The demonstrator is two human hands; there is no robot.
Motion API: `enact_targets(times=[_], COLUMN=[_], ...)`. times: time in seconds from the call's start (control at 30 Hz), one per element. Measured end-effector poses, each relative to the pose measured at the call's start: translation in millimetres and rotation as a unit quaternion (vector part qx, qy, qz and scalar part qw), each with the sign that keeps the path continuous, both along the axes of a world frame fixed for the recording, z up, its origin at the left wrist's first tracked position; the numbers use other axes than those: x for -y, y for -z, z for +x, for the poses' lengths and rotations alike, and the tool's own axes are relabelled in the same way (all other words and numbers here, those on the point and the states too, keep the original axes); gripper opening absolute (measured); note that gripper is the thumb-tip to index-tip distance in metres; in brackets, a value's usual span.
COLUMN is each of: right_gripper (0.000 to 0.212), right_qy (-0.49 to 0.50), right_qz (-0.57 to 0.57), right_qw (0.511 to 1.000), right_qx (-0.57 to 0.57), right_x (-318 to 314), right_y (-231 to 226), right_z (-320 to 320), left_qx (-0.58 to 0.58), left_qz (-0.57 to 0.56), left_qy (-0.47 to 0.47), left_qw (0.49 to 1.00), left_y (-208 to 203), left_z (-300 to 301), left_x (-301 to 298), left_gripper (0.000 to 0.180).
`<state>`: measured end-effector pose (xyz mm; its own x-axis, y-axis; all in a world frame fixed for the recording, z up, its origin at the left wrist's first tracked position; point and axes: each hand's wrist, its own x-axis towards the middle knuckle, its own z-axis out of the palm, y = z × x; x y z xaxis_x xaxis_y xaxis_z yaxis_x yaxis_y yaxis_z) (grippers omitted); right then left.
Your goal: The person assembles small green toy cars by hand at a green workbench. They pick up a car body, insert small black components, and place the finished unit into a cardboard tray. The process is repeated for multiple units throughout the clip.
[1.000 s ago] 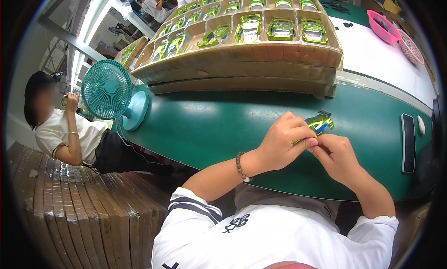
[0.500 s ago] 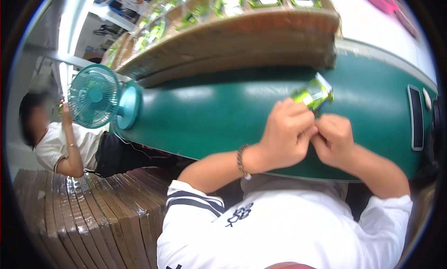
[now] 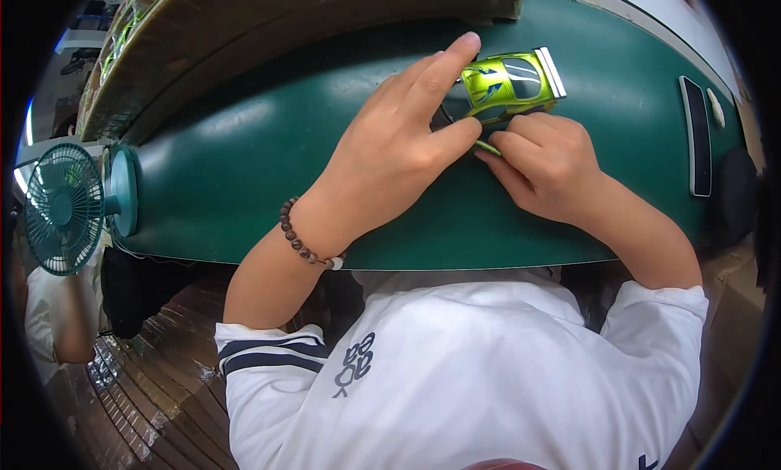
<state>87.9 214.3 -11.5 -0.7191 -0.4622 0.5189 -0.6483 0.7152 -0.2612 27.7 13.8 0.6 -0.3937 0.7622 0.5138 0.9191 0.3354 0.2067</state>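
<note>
A shiny yellow-green toy car (image 3: 498, 87) with blue marks, dark windows and a white rear wing is over the green tabletop, its rear to the right. My left hand (image 3: 399, 132) grips its front end, thumb on the near side and long fingers across the far side, hiding the nose. Close to the car's near side, my right hand (image 3: 549, 161) is closed, thumb and forefinger pinching a thin green strip-like piece (image 3: 488, 148). Most of that piece is covered by the fingers, and I cannot tell whether it joins the car.
Along the far side of the green table (image 3: 268, 201) runs a large brown carton (image 3: 268, 39) with green items inside. A teal fan (image 3: 65, 201) stands at the left end, near a seated person (image 3: 61, 323). A dark phone-like slab (image 3: 695, 136) lies at the right.
My view has tilted down and closer. The left hand has opened from a fist near the right hand to a grip around the car's front. The car is now level and clearly seen.
</note>
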Motion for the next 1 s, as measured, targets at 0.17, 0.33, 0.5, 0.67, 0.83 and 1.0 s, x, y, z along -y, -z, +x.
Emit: enact_targets(times=[0.17,0.33,0.5,0.67,0.83,1.0], right_gripper=[0.02,0.018,0.016,0.015,0.018,0.019], right_qy=[0.04,0.044,0.02,-0.029,0.001,-0.004], right_qz=[-0.009,-0.007,-0.012,-0.029,-0.026,-0.027], right_qw=[0.998,0.998,0.998,0.998,0.998,0.995], right_qx=[0.053,0.051,0.051,0.039,0.063,0.098], right_x=[-2.8,0.1,1.9,-2.9,-2.2,-7.0], right_y=[-2.9,0.9,3.3,8.3,6.3,0.3], right_z=[3.2,2.0,-0.4,-3.6,1.1,5.1], left_qx=[-0.033,-0.049,-0.035,0.018,0.07,0.152], left_qz=[-0.026,-0.044,-0.041,-0.041,-0.056,0.017], left_qy=[-0.022,-0.03,-0.034,-0.009,0.036,0.039], left_qw=[0.999,0.997,0.998,0.999,0.995,0.987], left_y=[0.6,4.8,13.6,9.6,1.7,4.9], left_z=[0.2,4.8,6.6,4.6,-8.1,-11.5], left_x=[-5.4,-8.3,-11.2,-11.4,-3.8,2.2], left_gripper=[0.019,0.017,0.013,0.012,0.026,0.079])
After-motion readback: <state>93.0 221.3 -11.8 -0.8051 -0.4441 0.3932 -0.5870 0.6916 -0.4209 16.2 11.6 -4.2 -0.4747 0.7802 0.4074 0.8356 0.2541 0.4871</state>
